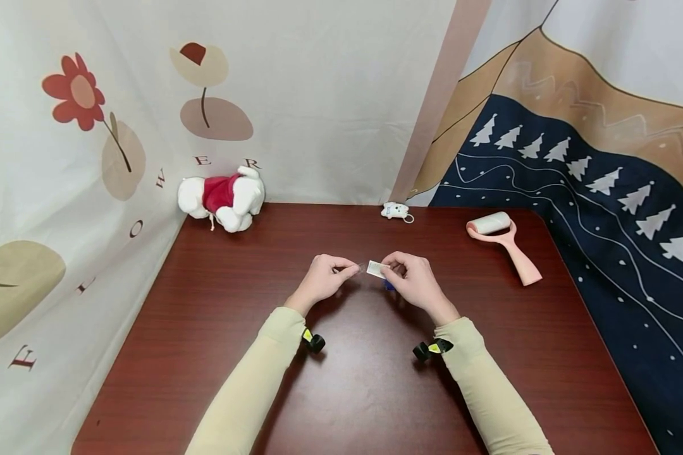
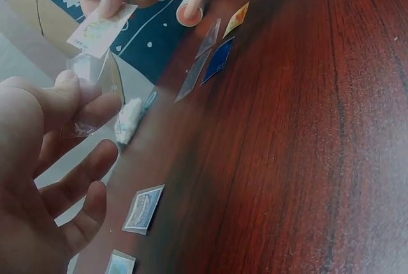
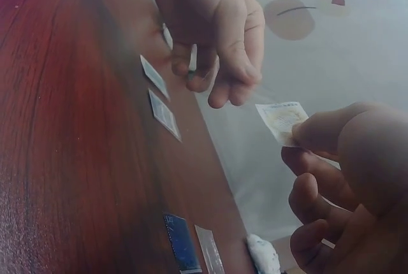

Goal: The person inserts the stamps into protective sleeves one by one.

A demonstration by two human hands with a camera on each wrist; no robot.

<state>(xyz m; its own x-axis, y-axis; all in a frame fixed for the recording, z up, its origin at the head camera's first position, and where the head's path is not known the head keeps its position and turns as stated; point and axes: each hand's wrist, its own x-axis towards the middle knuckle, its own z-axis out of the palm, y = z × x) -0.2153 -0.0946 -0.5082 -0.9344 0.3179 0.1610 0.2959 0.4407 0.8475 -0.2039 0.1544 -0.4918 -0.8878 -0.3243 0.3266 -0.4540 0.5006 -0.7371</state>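
My left hand pinches a small clear plastic sleeve between thumb and forefinger, its other fingers loosely bent. Facing it, my right hand pinches a pale postage stamp by one edge. The stamp's free end points at the sleeve's edge; whether they touch I cannot tell. Below the right hand lies a blue stamp, with a yellow stamp and clear sleeves beside it. On the left hand's side lie a sleeved stamp and another one, mostly hidden from the head view.
A white plush toy in a red shirt lies at the table's back left corner. At the back edge sits a small white trinket with a ring. A pink lint roller lies at the right. Printed curtains hang behind the brown table.
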